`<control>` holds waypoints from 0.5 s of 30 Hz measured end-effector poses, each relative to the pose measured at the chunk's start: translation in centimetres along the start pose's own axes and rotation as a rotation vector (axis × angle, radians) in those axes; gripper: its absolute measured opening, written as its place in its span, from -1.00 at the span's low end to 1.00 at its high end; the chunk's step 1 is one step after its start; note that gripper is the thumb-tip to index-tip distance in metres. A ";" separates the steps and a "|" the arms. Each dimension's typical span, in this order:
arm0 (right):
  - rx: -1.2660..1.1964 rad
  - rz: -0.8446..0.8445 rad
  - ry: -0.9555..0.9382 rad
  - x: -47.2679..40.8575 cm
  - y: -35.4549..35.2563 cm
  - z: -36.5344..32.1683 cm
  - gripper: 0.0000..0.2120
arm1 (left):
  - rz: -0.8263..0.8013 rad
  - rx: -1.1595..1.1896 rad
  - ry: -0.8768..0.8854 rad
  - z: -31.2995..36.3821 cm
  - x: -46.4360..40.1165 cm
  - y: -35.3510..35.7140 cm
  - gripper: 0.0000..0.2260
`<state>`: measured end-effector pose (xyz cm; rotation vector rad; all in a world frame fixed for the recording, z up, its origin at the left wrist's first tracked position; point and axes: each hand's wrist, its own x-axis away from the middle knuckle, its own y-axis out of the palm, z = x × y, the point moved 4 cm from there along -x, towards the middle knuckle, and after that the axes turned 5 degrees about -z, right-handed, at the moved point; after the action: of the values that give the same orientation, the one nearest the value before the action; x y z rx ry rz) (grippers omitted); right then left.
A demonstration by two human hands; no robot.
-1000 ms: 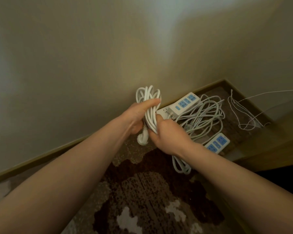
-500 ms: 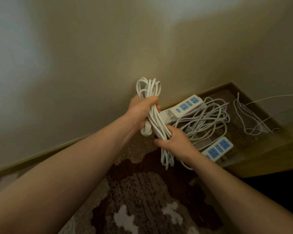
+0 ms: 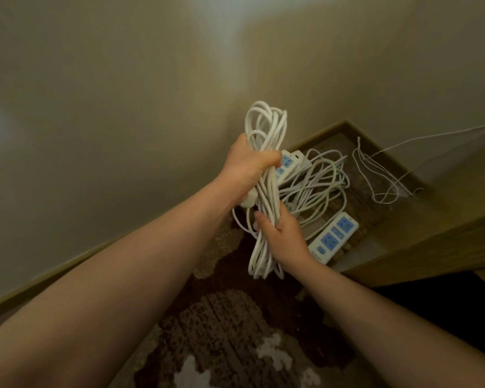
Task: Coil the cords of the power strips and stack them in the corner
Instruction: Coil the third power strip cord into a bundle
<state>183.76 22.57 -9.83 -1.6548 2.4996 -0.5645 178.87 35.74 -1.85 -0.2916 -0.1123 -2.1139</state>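
The coiled cord (image 3: 265,189), centre frame, now hangs longer since I slid my right hand (image 3: 281,236) down it, both it and my left hand (image 3: 249,163) gripping, ready to stack.

A white cord (image 3: 266,175), coiled into a long bundle, is held upright above the floor, looped at top and bottom. Two white power strips with blue sockets are seen in the corner: one (image 3: 290,163) behind the bundle, one (image 3: 333,238) nearer, loose cord (image 3: 316,186) tangled between them.

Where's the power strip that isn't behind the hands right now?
The white rectangular power strip with blue sockets lies on the patterned brown carpet, right of the right hand, below the loose white cords.
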 end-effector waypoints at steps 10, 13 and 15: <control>-0.070 0.138 0.212 -0.9 -1.1 1.5 -0.88 | -0.257 -0.085 -0.031 -1.5 -2.2 4.2 -0.45; -0.089 0.168 0.273 -1.3 -0.8 1.8 -0.89 | -0.272 -0.125 -0.050 -2.0 -3.3 4.9 -0.47; -0.094 0.201 0.310 -1.3 -0.8 1.8 -0.91 | -0.298 -0.164 -0.053 -2.1 -4.0 5.5 -0.47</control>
<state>185.50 23.04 -11.40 -1.4116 2.9104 -0.7408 185.20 35.66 -5.09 -0.4516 -0.0136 -2.4171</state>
